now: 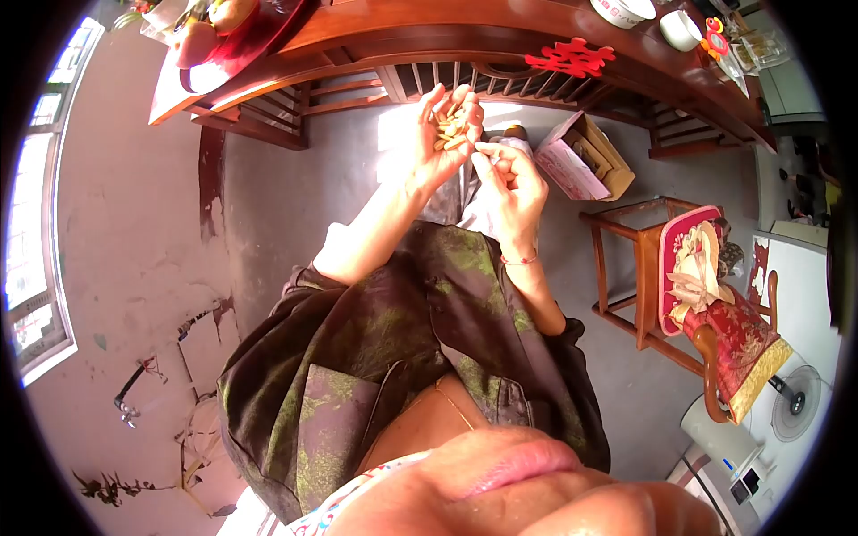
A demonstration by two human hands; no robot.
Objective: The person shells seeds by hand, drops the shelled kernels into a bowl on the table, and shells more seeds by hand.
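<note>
My left hand [434, 161] is raised palm up and cupped, with its fingers curled. Several small, tan, oblong pieces [452, 127], like shelled nuts or seeds, lie in the palm; their exact kind cannot be made out. Close beside it, my right hand [517, 183] is closed in a pinch, thumb and index finger pressed together near the edge of the left palm. Whatever sits between those fingertips is too small to name. A thin bracelet [519, 261] circles the right wrist.
Ahead stands a long wooden table [402, 40] with a red paper cut-out [572, 58], white bowls [624, 11] and a red tray [284, 27]. An open cardboard box [585, 159] lies on the floor. At right are a wooden chair [636, 268] and a fan [795, 402].
</note>
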